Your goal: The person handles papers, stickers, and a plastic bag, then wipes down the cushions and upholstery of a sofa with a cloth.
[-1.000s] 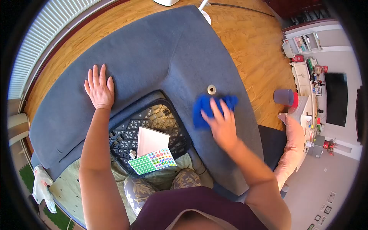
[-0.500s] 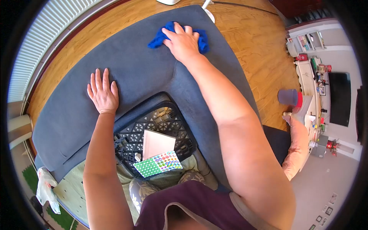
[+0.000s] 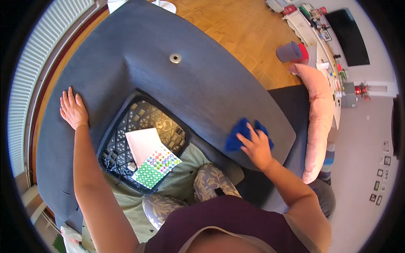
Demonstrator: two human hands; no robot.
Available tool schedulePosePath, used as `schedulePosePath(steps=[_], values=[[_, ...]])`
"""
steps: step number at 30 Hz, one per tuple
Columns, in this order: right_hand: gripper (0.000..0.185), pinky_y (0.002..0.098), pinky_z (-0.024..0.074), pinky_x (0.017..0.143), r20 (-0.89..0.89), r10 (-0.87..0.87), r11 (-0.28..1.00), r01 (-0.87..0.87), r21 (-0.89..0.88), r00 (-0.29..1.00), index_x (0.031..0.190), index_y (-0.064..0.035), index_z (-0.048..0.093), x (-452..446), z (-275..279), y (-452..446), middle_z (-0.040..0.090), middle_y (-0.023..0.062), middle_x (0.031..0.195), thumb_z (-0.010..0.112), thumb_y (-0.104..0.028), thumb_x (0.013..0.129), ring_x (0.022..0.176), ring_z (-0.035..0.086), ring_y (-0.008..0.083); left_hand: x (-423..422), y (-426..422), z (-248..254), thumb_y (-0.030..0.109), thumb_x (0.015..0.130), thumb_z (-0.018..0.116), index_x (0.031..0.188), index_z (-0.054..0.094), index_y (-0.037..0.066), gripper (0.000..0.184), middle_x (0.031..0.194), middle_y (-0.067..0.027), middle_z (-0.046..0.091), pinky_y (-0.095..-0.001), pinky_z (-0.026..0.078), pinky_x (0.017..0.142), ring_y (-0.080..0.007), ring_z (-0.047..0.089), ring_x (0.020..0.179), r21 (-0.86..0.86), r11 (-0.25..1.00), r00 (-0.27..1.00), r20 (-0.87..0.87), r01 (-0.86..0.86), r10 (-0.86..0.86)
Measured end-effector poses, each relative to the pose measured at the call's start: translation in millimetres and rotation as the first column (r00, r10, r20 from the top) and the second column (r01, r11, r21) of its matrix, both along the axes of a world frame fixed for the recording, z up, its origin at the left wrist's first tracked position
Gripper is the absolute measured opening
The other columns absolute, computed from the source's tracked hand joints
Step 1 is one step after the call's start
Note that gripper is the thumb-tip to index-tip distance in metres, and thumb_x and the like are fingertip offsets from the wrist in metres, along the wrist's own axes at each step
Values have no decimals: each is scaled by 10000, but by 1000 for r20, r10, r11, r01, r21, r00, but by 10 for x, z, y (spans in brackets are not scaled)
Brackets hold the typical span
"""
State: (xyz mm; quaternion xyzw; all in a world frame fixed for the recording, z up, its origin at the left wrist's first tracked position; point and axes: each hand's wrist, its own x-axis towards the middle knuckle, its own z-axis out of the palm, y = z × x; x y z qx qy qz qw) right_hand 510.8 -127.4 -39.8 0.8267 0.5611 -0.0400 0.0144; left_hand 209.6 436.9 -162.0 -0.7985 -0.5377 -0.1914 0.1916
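My right hand point(image 3: 256, 145) presses a crumpled blue cloth point(image 3: 237, 135) onto the right part of a dark grey upholstered surface point(image 3: 190, 88). Its fingers are spread over the fabric. Over on the left, my left hand point(image 3: 74, 110) lies flat on the same upholstery, fingers stretched and holding nothing. Between my arms sits a black plastic lattice tray point(image 3: 106, 141). A pale pink booklet or sheet point(image 3: 141, 141) rests in it, partly under a sheet of green and multicoloured stickers point(image 3: 157, 166). A small white object point(image 3: 132, 166) lies beside them.
A round metal fitting point(image 3: 175, 58) is set in the upholstery. To the right lies a long pink cushion point(image 3: 318, 122). Beyond it are a grey bin point(image 3: 289, 52), a cluttered white cabinet and a television point(image 3: 348, 37). A white radiator point(image 3: 52, 46) lines the left wall.
My right hand and the blue cloth have moved from the far side to the near right of the upholstery. My view has turned right, and the metal fitting now shows. My left hand stays flat.
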Motion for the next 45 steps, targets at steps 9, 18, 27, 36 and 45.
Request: schedulePosePath(steps=[9, 18, 27, 36, 45], values=[[525, 449, 396, 896, 70, -51, 976, 35, 215, 996, 1221, -250, 626, 234, -175, 216, 422, 101, 1442, 753, -209, 713, 1135, 472, 329, -137, -65, 75, 477, 1008, 312, 1494, 299, 250, 536, 1556, -48, 275, -534, 222, 1123, -283, 227, 1440, -223, 974, 998, -55, -27, 15], [325, 424, 378, 865, -68, -4, 894, 34, 447, 998, 1129, -178, 693, 621, -325, 2649, 471, 138, 1386, 650, -297, 830, 1106, 472, 303, 143, -1351, 288, 247, 882, 632, 1325, 517, 50, 499, 1408, -247, 429, -479, 342, 1076, -422, 381, 1320, -387, 838, 923, 176, 385, -342], [520, 400, 425, 872, 17, -28, 963, 23, 270, 999, 1188, -238, 652, 535, -124, -100, 454, 81, 1418, 756, -282, 680, 1056, 505, 280, 2506, -2341, 538, 332, 927, 552, 1365, 480, 131, 488, 1472, -147, 385, -603, 235, 1093, -348, 320, 1381, -457, 686, 820, 395, 566, -414], [547, 424, 402, 894, 42, -119, 951, 101, 292, 992, 1234, -217, 620, 879, -106, 412, 409, 114, 1450, 736, -226, 699, 1152, 469, 319, 2876, -2656, 514, 372, 962, 473, 1368, 460, 251, 424, 1476, 7, 376, -712, 176, 1048, -221, 266, 1411, -409, 850, 943, 132, 333, -306], [407, 406, 425, 840, 42, 26, 884, -43, 466, 999, 1176, -231, 663, 1092, -356, 2023, 480, 102, 1394, 683, -324, 780, 1048, 519, 275, 2854, -2612, 510, 362, 949, 474, 1385, 436, 271, 448, 1483, 22, 370, -695, 165, 1061, -220, 259, 1417, -425, 837, 938, 119, 343, -324]])
